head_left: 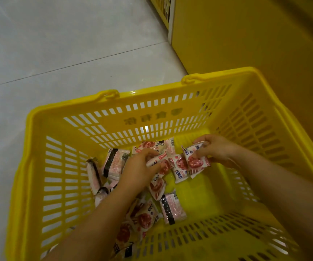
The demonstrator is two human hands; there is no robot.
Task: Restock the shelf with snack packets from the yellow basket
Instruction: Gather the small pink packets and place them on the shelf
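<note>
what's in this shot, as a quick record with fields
container: yellow basket on tiled floor
contents: loose snack packets, pink and white
left hand: fingers grip one packet
right hand: fingers pinch another packet
beside: yellow unit, at the basket's right

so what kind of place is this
Probably a shop aisle: a yellow shopping basket of snack packets stands on a tiled floor beside a yellow shelving unit, and the left hand and right hand each grip packets.
</note>
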